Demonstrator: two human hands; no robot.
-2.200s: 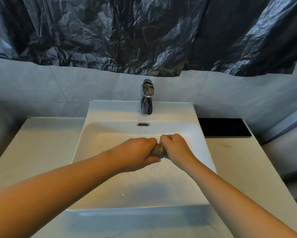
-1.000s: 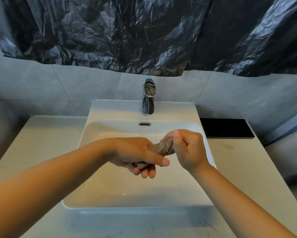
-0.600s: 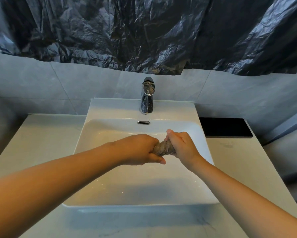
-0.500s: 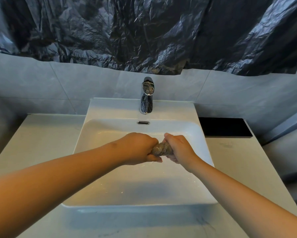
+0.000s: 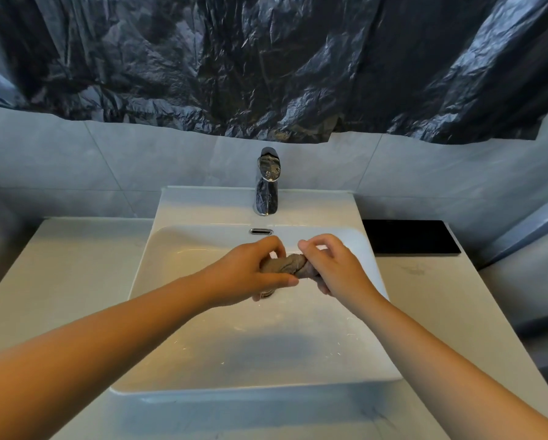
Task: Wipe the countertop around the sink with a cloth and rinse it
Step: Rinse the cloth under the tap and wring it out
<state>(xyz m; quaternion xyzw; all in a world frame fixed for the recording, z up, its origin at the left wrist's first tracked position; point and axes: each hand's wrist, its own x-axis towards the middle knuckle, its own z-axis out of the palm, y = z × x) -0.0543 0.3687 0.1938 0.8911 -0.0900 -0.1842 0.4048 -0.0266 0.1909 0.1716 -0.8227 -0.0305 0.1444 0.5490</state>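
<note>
over the sink point(image 5: 266, 354) a twisted cloth point(image 5: 285, 265) is gripped at each end by the left hand point(image 5: 247, 276) and right hand point(image 5: 339, 269); what seems the drain point(image 5: 266, 293) is mostly hidden beneath.

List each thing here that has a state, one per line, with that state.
cloth: twisted into a roll, held over the sink between both hands
left hand: grips the cloth's left end
right hand: grips the cloth's right end
tap: no water running
sink: unfilled, droplets on its floor
drain: mostly hidden under the left hand
plastic sheet: crumpled, hanging over the wall
</note>
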